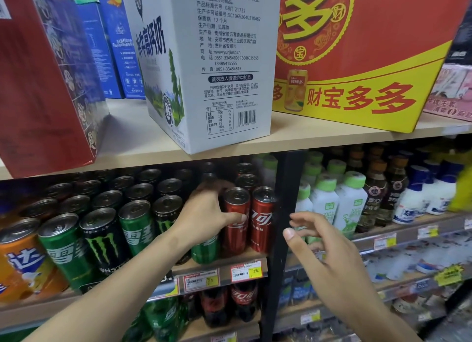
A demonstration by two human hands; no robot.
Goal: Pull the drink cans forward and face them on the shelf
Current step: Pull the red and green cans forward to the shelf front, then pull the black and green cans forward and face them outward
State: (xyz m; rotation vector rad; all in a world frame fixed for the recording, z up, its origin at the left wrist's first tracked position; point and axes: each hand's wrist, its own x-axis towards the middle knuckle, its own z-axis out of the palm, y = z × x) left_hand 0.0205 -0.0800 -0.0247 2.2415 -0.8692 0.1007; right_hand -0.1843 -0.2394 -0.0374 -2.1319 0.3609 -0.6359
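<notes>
Nearest to you, right of the black upright post (281,214), your right hand (329,252) hangs open in the air, fingers spread, gripping nothing. Just left of that post, your left hand (207,214) is wrapped around a slim red can (236,221), thumb across its front label and fingers curled behind it. That can stands at the front edge of the shelf (224,261), touching a second red can (263,219), which sits right against the post. Left of your hand a green can (136,229) and a black can (104,242) line the same front edge. Behind the red pair, farther back from the post's front face, more cans (246,179) wait in shadow. Judge these as full: weighty, rigid, smooth-sided, and tall enough to tip if dragged by the rim. Take each one mid-body, as your left hand does now, and turn it until the label faces you.
</notes>
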